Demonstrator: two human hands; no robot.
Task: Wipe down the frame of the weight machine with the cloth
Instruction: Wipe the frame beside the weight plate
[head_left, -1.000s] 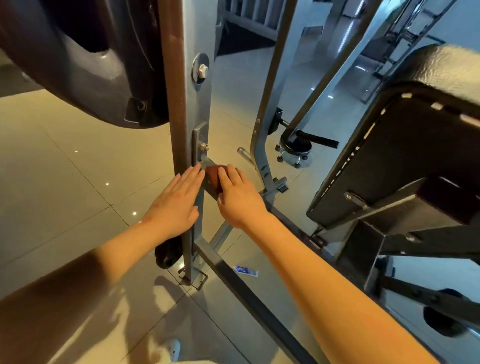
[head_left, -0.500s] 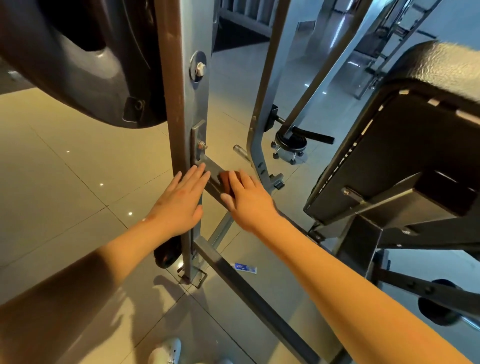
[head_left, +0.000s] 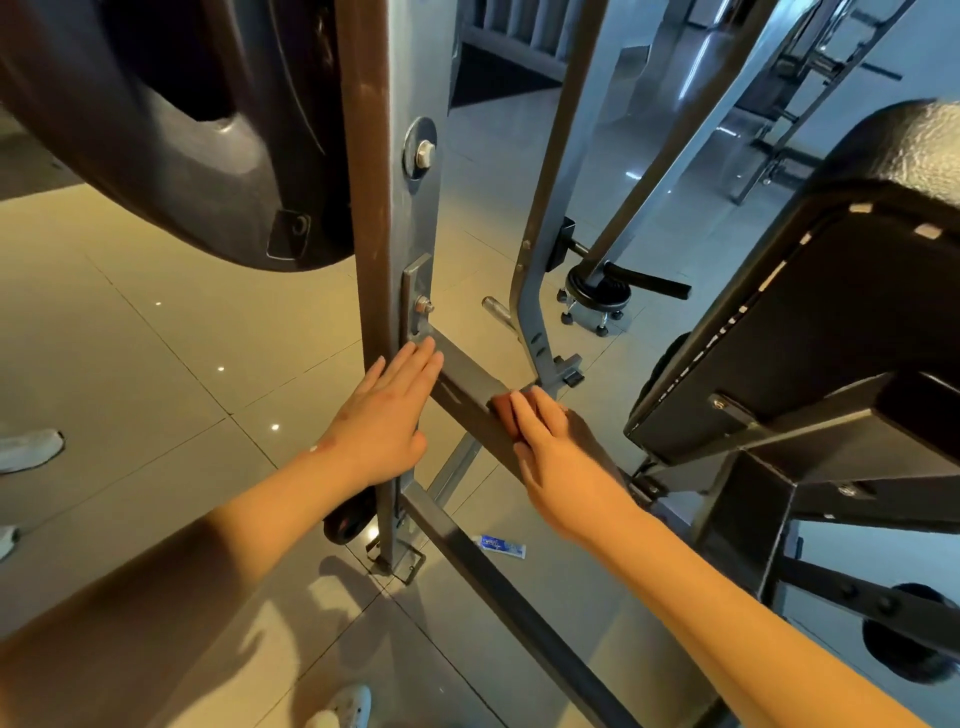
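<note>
Now, left hand flat on the upright post, a person's right hand presses a cloth, fingers straight, onto the diagonal brace.

Glossy beige floor tiles carry small bright specks of reflected light. A black wheeled stool stands farther back, a black padded bench fills the right, and what may be a small blue tube lies on the tiles; metal racks stand beyond.

A gym: a black weight plate, a padded bench and steel frames above a tiled floor.
</note>
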